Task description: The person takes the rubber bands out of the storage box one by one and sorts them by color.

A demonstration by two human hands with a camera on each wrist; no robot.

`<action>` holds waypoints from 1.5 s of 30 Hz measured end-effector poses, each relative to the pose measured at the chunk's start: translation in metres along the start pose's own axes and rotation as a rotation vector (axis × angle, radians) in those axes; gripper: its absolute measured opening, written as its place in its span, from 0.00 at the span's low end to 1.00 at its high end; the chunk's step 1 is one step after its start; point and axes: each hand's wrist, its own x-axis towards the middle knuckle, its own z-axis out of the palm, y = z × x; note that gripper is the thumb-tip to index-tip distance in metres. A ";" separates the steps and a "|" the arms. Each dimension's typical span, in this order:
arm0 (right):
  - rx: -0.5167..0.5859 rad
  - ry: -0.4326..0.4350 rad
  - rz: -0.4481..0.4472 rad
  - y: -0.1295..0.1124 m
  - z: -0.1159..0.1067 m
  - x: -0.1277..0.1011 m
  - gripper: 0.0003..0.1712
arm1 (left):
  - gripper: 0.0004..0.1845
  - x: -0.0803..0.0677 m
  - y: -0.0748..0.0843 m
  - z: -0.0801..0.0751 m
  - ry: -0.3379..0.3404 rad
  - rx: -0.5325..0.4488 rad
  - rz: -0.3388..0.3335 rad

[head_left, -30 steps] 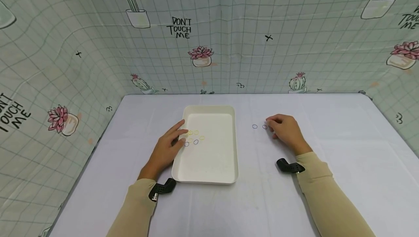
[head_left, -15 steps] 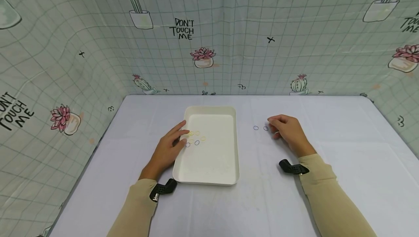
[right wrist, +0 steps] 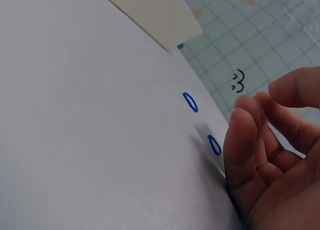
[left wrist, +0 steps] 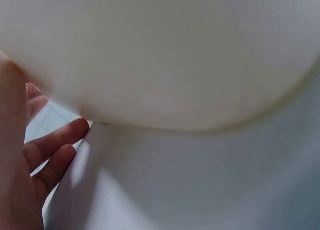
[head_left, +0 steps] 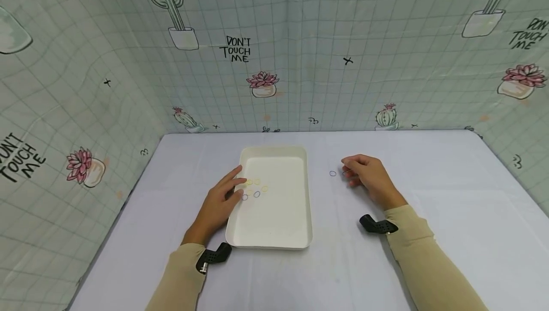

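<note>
In the head view, my left hand [head_left: 218,203] rests over the left rim of a shallow white tray [head_left: 274,244], its thumb and forefinger tips just inside. The left wrist view shows its fingers [left wrist: 65,135] against the tray's wall. Several thin yellow rings [head_left: 264,189] and two blue rings [head_left: 257,194] lie in the tray near those fingertips. My right hand [head_left: 369,177] hovers above the table with bent fingers and nothing visible between them. Beneath and beside it lie two blue rings [right wrist: 190,102] on the white cloth, one partly hidden by the fingers in the head view.
A white cloth [head_left: 334,277] covers the table. Behind and at the sides hangs a grid-patterned curtain [head_left: 326,87] with cactus drawings. Each wrist wears a black camera mount [head_left: 379,225].
My right hand has shifted slightly left relative to the table, now covering more of the nearer blue ring. The left hand and tray stay put; the head view has tilted slightly.
</note>
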 end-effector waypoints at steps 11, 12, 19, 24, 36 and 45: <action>0.045 -0.011 -0.005 0.012 0.002 -0.005 0.25 | 0.18 -0.001 -0.004 -0.001 -0.001 0.029 0.006; 0.043 -0.013 -0.009 0.012 0.002 -0.005 0.25 | 0.18 -0.001 -0.004 -0.001 0.001 0.033 0.008; 0.035 -0.010 -0.029 0.012 0.003 -0.004 0.25 | 0.18 -0.001 -0.005 -0.001 0.002 0.026 0.011; 0.000 -0.002 -0.024 0.016 0.001 -0.004 0.23 | 0.18 0.000 -0.006 0.001 -0.014 0.013 0.003; -0.015 0.002 -0.045 0.012 -0.001 -0.001 0.23 | 0.18 0.005 -0.003 0.001 0.004 0.008 0.011; -0.046 -0.015 -0.077 -0.004 0.008 -0.005 0.25 | 0.18 0.003 -0.002 0.003 0.016 -0.004 0.031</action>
